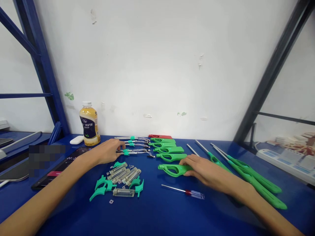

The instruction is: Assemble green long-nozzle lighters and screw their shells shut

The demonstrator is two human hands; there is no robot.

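My left hand is at the back left, its bent fingers closed around the end of a thin metal lighter rod with wires and a teal piece. Similar wired rods lie just behind it. On the right, my right hand grips the rear end of a green lighter handle, the nearest in a row. Behind that handle lie more green handles and one red handle. In front of my right hand is a small screwdriver with a clear and red grip.
Clear fuel tanks and teal triggers lie loose at centre left. Long green lighters rest at the right. A drink bottle, white case and phone stand or lie left. The wall bounds the back.
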